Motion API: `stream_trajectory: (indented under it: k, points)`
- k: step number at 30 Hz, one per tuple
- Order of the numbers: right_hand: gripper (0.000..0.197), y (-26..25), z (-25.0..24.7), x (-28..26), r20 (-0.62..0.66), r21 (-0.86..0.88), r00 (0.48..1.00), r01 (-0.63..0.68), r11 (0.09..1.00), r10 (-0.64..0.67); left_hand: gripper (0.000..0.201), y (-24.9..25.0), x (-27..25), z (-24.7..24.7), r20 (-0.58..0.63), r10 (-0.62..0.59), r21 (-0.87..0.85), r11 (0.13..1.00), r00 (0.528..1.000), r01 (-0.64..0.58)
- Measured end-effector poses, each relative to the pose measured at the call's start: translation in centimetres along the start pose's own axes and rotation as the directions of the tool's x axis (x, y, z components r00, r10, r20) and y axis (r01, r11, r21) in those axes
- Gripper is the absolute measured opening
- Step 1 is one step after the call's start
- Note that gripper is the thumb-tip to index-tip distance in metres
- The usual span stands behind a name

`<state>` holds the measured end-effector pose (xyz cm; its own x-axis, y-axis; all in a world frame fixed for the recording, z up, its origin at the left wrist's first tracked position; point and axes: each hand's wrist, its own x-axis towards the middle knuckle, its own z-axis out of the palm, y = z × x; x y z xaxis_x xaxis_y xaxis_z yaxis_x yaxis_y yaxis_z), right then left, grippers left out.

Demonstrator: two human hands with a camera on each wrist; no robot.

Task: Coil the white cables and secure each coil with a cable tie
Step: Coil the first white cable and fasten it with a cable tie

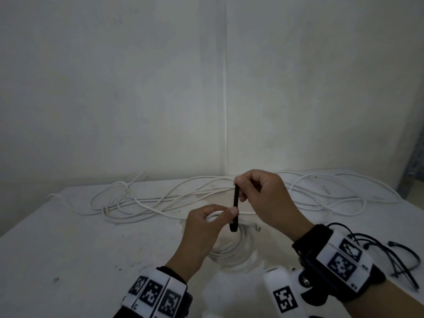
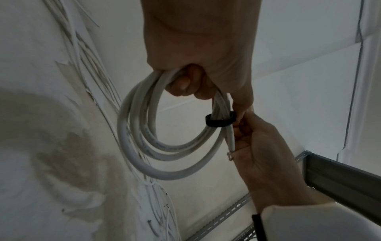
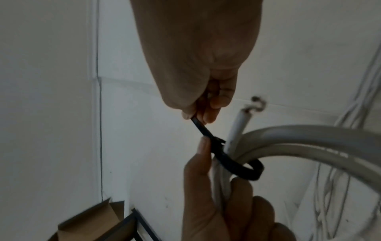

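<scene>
Spread along the back of the table (image 1: 68, 237), across the middle of the head view: loose cables (image 1: 142, 203), thin, limp and springy by the look of them, likely to tangle and drag one another when pulled, so best drawn out by one free end. Lower centre of the same view, raised off the surface: the coil (image 2: 144, 146), several turns of thicker white cable, light but probably stiff enough to spring open if let go; best held across all turns at once, close to the binding point. Left hand (image 1: 202, 228) doing just that, fingers curled round the bunched strands at the coil's upper right in the left wrist view, thumb tip pressed beside the tie's head. Right hand (image 1: 266, 198) just above, pinching the free tail between thumb and fingers and holding it upward. Tie (image 3: 233, 164) black, narrow, smooth and probably slick; looped round the strands, tail through the head, loop not yet snug, a gap showing in the right wrist view. Firmest purchase judged to be on the tail close to the head, pull in line with it. Cut cable end (image 3: 239, 128) poking out beside the loop, bare wire hooked at its tip. Spare ties (image 1: 401, 260) lying at lower right of the head view.
</scene>
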<state>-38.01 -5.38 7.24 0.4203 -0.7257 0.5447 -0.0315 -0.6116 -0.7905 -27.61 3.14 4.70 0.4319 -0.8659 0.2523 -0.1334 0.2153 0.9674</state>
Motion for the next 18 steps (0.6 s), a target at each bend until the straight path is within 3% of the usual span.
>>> stream_trajectory:
  k: [4, 9, 15, 18]
  points:
    - [0.023, -0.09, -0.29, 0.48, -0.042, 0.122, 0.996, -0.072, 0.990, 0.077, 0.012, -0.15, 0.07, -0.04, -0.020, -0.003, 0.003, 1.000, 1.000, 0.004]
    - [0.013, -0.11, -0.10, 0.02, 0.216, 0.152, 0.968, -0.160, 0.975, 0.126, 0.017, 0.27, 0.20, -0.09, -0.055, -0.010, -0.033, 0.999, 0.998, 0.008]
    - [0.018, -0.50, 0.13, -0.38, 0.110, 0.014, 0.994, 0.003, 1.000, -0.005, 0.024, 0.37, 0.33, 0.31, -0.060, -0.018, -0.018, 1.000, 0.998, 0.017]
    - [0.018, -0.68, 0.11, -0.36, 0.056, 0.005, 0.998, 0.019, 1.000, -0.019, 0.026, 0.31, 0.31, 0.36, -0.040, 0.000, -0.002, 1.000, 0.999, 0.000]
